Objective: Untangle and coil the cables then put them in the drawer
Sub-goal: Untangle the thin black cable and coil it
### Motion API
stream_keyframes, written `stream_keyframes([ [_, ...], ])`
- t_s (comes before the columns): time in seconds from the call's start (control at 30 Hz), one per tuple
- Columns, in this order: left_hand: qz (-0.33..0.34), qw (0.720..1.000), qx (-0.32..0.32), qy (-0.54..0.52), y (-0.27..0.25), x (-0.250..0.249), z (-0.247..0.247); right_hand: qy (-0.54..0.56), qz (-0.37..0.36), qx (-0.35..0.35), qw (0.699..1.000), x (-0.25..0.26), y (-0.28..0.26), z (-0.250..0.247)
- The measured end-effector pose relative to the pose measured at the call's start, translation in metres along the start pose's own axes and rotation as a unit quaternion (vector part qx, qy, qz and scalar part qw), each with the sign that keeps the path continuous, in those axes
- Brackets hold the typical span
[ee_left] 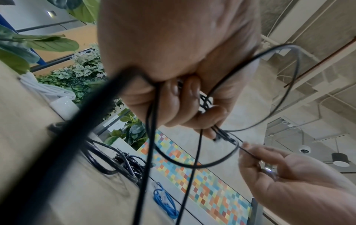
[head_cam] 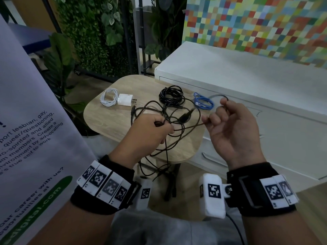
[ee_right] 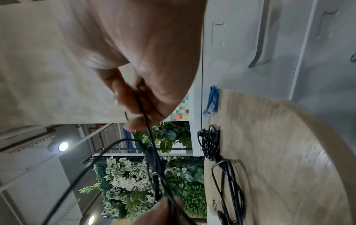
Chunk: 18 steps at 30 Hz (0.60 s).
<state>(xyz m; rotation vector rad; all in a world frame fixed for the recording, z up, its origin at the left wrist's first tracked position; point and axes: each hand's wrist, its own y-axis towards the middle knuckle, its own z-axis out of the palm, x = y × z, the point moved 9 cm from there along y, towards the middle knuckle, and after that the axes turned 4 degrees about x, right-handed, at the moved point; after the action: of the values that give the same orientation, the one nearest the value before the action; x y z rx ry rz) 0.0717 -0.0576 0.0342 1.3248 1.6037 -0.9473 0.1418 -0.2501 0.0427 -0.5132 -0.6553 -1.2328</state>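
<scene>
A thin black cable [head_cam: 178, 129] hangs in tangled loops above the small wooden table [head_cam: 109, 124]. My left hand [head_cam: 152, 129] grips a bunch of its strands in a fist; in the left wrist view the fingers [ee_left: 173, 97] curl round them. My right hand [head_cam: 228, 121], palm up, pinches one strand [ee_right: 140, 106] of the same cable, which runs taut to the left hand. On the table lie a coiled black cable [head_cam: 170, 95], a coiled blue cable [head_cam: 203, 102] and a coiled white cable [head_cam: 108, 98] beside a white charger [head_cam: 125, 99].
A white drawer cabinet [head_cam: 247, 106] stands right of the table, its drawers shut. A printed banner [head_cam: 31, 121] fills the left side. Plants [head_cam: 92, 41] stand behind the table. Cable loops dangle below the table's near edge [head_cam: 159, 167].
</scene>
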Motion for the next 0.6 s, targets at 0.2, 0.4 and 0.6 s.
stream_keyframes([
  [0.2, 0.012, 1.000, -0.018, -0.009, 0.003, 0.002, -0.006, -0.167, -0.023, 0.013, 0.986, 0.007, 0.000, -0.004],
  [0.4, 0.035, 0.998, 0.014, -0.056, 0.002, -0.003, -0.002, -0.263, -0.076, -0.141, 0.952, 0.021, 0.008, -0.038],
  [0.6, 0.006, 0.986, 0.047, -0.162, 0.007, -0.001, 0.006, -0.410, -0.026, -0.037, 0.911, 0.001, 0.008, -0.018],
])
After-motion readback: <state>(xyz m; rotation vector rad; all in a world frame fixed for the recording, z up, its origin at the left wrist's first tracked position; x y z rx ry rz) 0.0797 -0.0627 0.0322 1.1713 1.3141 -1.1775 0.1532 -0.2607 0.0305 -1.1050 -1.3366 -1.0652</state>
